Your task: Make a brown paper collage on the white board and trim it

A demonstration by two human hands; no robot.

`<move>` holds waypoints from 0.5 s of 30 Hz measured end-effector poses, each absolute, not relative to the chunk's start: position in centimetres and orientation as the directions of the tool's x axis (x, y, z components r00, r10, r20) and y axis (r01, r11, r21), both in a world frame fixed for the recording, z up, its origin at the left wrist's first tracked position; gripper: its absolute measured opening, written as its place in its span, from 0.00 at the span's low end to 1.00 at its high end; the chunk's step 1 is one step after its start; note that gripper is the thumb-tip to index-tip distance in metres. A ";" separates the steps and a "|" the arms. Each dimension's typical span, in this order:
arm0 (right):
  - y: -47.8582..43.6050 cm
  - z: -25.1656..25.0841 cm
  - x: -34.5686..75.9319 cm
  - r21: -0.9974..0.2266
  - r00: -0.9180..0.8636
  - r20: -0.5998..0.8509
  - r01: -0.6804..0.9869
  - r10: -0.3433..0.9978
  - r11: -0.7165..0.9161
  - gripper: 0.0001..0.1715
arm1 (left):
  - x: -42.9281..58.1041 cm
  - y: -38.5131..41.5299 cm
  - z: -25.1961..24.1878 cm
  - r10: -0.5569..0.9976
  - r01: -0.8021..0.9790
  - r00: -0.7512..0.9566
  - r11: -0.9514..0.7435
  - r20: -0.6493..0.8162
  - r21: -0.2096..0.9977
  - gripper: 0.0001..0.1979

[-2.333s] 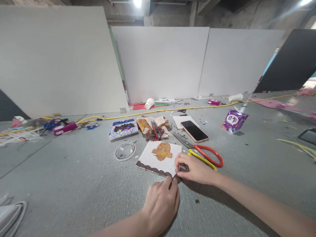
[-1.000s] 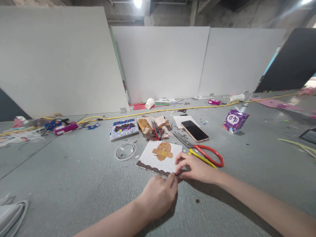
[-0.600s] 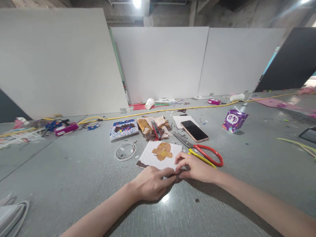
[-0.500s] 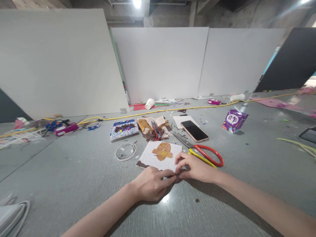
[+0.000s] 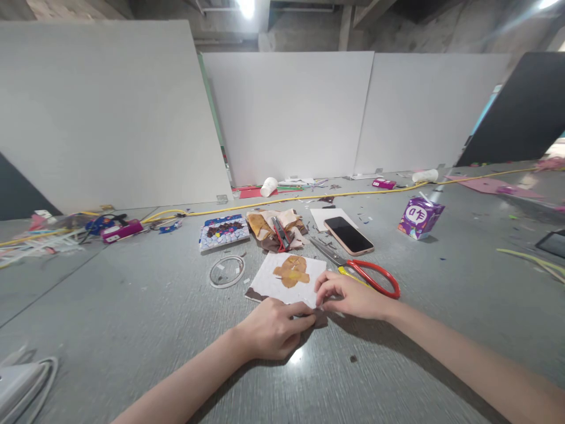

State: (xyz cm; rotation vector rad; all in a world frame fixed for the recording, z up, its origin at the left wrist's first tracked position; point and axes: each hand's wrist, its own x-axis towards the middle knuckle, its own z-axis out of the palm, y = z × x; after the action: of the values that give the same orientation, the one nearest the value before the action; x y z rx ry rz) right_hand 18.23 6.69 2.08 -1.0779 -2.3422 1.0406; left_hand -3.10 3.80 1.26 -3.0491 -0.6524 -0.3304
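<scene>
A white square board (image 5: 265, 277) lies in front of me with an orange-brown cut-out shape (image 5: 291, 272) on it and a dark brown strip along its near edge. My left hand (image 5: 276, 330) is closed at that near edge, thumb and fingers on a dark brown scrap (image 5: 321, 321) that sticks out past the fingertips. At the board's near right corner, my right hand (image 5: 348, 295) is curled with its fingertips drawn together; whatever they hold is too small to make out. Scissors (image 5: 375, 277) with red and yellow handles lie beyond the right hand.
Behind the board are crumpled brown and tan scraps (image 5: 260, 227) with a red-handled cutter (image 5: 281, 232), a decorated panel (image 5: 224, 232) and a phone (image 5: 348, 234). A tape ring (image 5: 212, 277) lies left, a purple drink carton (image 5: 419, 218) right. A yellow cable (image 5: 265, 204) crosses behind.
My right hand's fingertips have risen slightly off the brown scrap toward the board's corner. My left hand stays at the near edge. The view has shifted very slightly.
</scene>
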 end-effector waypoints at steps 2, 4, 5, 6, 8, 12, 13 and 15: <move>6.8 2.0 18.3 -0.755 -0.637 0.011 0.500 0.771 0.424 0.07 | -3.1 3.8 1.3 0.401 0.402 0.892 -0.915 0.208 0.035 0.17; 6.8 2.1 18.3 -0.751 -0.641 0.004 0.505 0.768 0.425 0.06 | -3.1 3.8 1.3 0.395 0.398 0.894 -0.917 0.211 0.028 0.17; 6.8 2.1 18.3 -0.746 -0.645 0.001 0.509 0.765 0.430 0.05 | -3.1 3.8 1.2 0.394 0.398 0.895 -0.917 0.209 0.025 0.17; 6.8 2.1 18.3 -0.739 -0.646 0.000 0.514 0.763 0.435 0.05 | -3.1 3.8 1.2 0.397 0.401 0.894 -0.916 0.208 0.023 0.17; 6.7 2.1 18.3 -0.722 -0.640 0.009 0.528 0.769 0.447 0.01 | -3.0 3.8 1.2 0.404 0.408 0.891 -0.913 0.207 0.020 0.17; 6.5 1.8 18.3 -0.658 -0.634 0.089 0.542 0.769 0.523 0.09 | -3.0 3.7 1.3 0.413 0.417 0.888 -0.909 0.202 0.024 0.16; 6.4 1.7 18.3 -0.640 -0.638 0.108 0.542 0.762 0.545 0.10 | -3.0 3.7 1.3 0.414 0.417 0.888 -0.908 0.201 0.026 0.16; 6.3 1.7 18.3 -0.620 -0.650 0.114 0.544 0.751 0.565 0.11 | -3.0 3.7 1.3 0.411 0.415 0.888 -0.910 0.204 0.026 0.16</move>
State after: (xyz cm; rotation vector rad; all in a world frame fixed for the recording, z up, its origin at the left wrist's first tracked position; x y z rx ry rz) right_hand 18.28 6.29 1.74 -1.0547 -2.4354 0.7821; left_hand -3.00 3.65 1.29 -3.0352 -0.6638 -0.3225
